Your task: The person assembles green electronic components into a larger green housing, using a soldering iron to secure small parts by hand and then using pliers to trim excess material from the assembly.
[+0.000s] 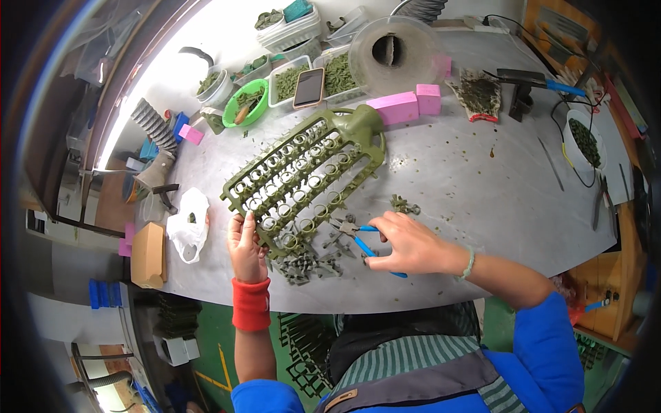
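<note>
An olive-green wax pattern tree [292, 172], with rows of rings along its bars and a rounded cup at its far end, lies slanted over the table in front of me. My left hand [248, 249] grips its near left corner, thumb on top. In my right hand [414, 245] is a pair of blue-handled nippers [359, 241], handles spread apart. Their jaws point left, close to the tree's near right edge; whether they touch it I cannot tell. Under that edge lies a heap of small green pieces [303, 267]. Another small cluster of green pieces [404, 204] lies beyond my right hand.
Along the back stand a green bowl [260, 112], clear tubs of green pieces [284, 88], a phone [309, 87], pink blocks [394, 109] and a stained glove [478, 95]. A white bag [188, 227] and cardboard box [148, 256] sit left, a white bucket [582, 148] right.
</note>
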Action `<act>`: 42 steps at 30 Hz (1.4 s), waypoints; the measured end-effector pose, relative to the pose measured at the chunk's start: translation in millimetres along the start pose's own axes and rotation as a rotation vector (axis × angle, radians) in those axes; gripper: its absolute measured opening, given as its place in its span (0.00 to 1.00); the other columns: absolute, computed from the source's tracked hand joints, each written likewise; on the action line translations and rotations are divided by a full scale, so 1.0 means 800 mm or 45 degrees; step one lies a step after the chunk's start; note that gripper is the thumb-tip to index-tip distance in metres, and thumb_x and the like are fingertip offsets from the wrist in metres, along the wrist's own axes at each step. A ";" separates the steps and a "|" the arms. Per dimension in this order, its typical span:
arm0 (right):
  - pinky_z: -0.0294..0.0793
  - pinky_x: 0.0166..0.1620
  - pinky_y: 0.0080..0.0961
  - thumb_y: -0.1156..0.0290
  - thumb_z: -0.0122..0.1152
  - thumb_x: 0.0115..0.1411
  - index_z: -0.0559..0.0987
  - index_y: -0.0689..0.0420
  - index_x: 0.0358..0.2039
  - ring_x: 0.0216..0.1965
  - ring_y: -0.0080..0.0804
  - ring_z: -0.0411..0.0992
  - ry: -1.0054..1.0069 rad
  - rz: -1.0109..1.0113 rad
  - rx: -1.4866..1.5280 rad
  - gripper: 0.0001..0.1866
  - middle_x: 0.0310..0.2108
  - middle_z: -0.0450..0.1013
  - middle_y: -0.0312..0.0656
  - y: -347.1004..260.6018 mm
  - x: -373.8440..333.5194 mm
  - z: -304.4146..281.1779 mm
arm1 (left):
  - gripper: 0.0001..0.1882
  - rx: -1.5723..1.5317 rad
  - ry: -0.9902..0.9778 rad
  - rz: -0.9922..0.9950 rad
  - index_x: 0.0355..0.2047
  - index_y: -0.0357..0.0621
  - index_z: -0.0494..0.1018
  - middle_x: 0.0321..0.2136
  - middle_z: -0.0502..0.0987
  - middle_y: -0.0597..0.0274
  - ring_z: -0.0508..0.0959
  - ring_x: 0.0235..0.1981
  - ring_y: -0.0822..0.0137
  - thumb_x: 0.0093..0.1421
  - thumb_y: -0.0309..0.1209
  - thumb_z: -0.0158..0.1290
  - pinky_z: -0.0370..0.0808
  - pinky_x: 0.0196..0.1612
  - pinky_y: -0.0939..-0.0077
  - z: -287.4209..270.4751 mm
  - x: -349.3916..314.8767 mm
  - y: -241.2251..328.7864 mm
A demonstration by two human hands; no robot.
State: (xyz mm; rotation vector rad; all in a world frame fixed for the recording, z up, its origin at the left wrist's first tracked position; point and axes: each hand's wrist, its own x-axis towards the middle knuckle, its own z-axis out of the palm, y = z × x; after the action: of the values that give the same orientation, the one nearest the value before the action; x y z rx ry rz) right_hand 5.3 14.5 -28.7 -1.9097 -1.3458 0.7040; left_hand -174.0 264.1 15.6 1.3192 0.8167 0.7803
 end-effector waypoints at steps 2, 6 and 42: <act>0.70 0.52 0.40 0.51 0.64 0.50 0.73 0.67 0.49 0.48 0.51 0.69 -0.026 -0.001 0.043 0.35 0.43 0.70 0.54 -0.006 -0.006 0.003 | 0.05 0.008 0.028 0.006 0.44 0.48 0.71 0.22 0.70 0.78 0.62 0.15 0.86 0.69 0.32 0.50 0.52 0.15 0.88 0.003 -0.004 0.001; 0.71 0.48 0.37 0.49 0.64 0.51 0.73 0.67 0.49 0.44 0.47 0.72 -0.137 0.045 0.306 0.35 0.40 0.71 0.52 -0.027 -0.021 0.001 | 0.05 -0.028 -0.007 -0.024 0.43 0.49 0.71 0.20 0.67 0.80 0.60 0.15 0.87 0.69 0.32 0.51 0.52 0.16 0.88 0.004 -0.010 0.003; 0.74 0.45 0.38 0.35 0.60 0.54 0.70 0.75 0.44 0.41 0.51 0.76 -0.392 0.430 0.014 0.46 0.38 0.75 0.61 -0.090 -0.090 -0.002 | 0.10 -0.219 -0.149 0.083 0.47 0.42 0.63 0.33 0.73 0.62 0.78 0.24 0.73 0.70 0.32 0.49 0.76 0.19 0.81 0.083 -0.115 -0.038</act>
State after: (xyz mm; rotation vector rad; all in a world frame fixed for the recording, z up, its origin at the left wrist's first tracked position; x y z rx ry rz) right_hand -57.7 -37.3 31.7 -2.1065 -1.2000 1.2103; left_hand -162.6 149.2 -3.8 1.2303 0.6029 0.7984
